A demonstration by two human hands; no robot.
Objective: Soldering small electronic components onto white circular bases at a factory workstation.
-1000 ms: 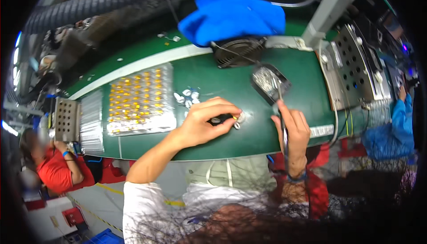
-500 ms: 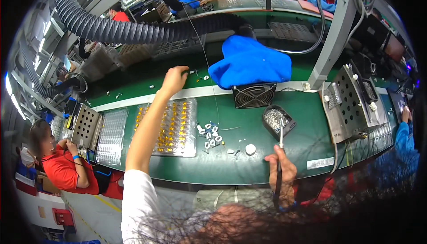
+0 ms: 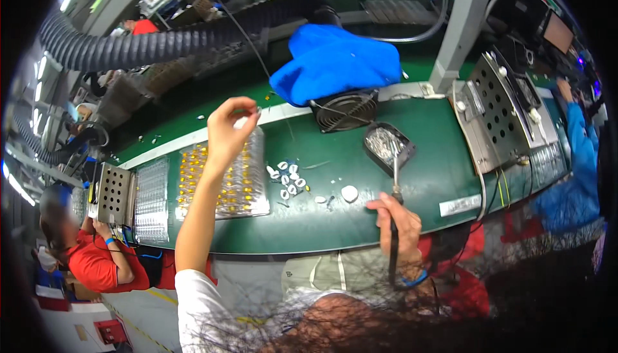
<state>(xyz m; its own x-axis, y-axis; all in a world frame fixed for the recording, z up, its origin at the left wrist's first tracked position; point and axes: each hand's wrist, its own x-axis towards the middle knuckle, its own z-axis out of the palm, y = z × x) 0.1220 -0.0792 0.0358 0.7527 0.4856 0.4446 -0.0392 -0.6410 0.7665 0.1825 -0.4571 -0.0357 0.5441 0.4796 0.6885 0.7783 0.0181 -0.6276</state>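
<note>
While held, the soldering iron (image 3: 396, 185) juts beyond the right hand (image 3: 403, 225).

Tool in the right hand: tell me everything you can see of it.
The tool looks like a soldering iron: a slim, silvery, metal-looking shaft and a dark handle held in the right hand. It points forward, its front end over or in the black tray of tangled silvery material; whether it touches that material cannot be told.
</note>
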